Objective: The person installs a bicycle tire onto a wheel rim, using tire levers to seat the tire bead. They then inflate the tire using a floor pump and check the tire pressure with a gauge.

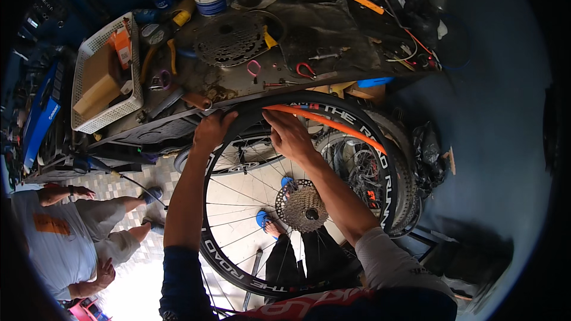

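A bicycle wheel (238, 273) stands upright in front of me, with a black rim, thin spokes and a silver cassette (301, 206) at its hub. A black tyre (389, 166) sits partly off the rim at the top, and an orange inner tube (333, 123) shows under it. My left hand (212, 129) grips the tyre's edge at the upper left of the wheel. My right hand (289, 134) presses fingers on the tyre and rim just right of it, near the end of the orange tube.
A cluttered workbench (333, 35) lies beyond the wheel with a loose cassette (229, 38), pliers, tubs and a white basket (107, 77) of boxes. More wheels and tyres (357, 166) lean under it. Another person (65, 238) sits at the lower left.
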The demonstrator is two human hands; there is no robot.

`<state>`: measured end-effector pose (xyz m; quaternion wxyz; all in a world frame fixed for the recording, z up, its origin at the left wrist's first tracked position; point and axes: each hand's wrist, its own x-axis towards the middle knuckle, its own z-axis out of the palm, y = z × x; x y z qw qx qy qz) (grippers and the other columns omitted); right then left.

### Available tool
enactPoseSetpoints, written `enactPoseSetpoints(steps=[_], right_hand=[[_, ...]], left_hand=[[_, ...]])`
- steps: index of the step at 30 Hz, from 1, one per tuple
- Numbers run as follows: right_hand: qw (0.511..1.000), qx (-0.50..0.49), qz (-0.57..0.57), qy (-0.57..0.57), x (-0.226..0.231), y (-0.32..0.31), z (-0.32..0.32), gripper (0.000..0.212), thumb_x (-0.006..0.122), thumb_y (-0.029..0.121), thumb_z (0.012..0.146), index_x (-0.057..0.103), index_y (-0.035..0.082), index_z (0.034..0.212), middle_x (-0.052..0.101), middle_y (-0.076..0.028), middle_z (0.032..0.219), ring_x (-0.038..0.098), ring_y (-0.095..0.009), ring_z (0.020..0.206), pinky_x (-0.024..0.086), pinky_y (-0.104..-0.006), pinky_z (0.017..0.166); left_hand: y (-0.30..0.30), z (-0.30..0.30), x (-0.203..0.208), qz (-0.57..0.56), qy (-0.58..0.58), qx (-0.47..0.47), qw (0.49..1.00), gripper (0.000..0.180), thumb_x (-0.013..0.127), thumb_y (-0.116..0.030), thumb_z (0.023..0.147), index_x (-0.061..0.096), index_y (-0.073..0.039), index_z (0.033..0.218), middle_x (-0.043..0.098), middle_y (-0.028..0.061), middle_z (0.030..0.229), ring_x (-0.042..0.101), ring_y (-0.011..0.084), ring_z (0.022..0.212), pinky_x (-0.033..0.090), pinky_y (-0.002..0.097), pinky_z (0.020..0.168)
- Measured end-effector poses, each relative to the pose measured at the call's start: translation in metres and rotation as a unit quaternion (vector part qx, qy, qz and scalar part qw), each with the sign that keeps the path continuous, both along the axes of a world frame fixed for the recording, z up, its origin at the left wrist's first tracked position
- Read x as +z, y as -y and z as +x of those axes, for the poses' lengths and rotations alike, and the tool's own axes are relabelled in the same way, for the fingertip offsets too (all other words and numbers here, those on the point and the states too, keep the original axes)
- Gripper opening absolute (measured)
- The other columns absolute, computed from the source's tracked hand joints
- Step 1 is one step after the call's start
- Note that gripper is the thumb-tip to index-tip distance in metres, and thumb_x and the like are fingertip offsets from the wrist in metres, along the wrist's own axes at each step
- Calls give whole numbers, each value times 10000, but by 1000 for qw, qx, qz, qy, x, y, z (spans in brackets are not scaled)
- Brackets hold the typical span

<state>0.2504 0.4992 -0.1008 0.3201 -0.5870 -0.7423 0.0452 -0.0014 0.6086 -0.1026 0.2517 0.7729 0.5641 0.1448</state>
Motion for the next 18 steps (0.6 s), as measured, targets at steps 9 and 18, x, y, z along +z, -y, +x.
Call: enactPoseSetpoints(steps=[9,18], right_hand=[[978,-207,38,5,25,100,119,293,825,173,902,739,120,1177,722,-110,1057,704,-340,1002,581,-447,876],[857,-300,-291,-300,-11,171,284,885,900,485,855,538,46,1532,668,-154,1415,597,-329,1348,498,-448,1091]], left_hand=[[0,1,3,-35,-32,26,999,706,571,-726,995,748,-53,1119,743,318,1044,696,544,1060,558,596,930],[5,7,19,-48,-41,75,995,783,605,-742,954,779,5,1113,732,360,1069,694,541,1097,542,565,978]])
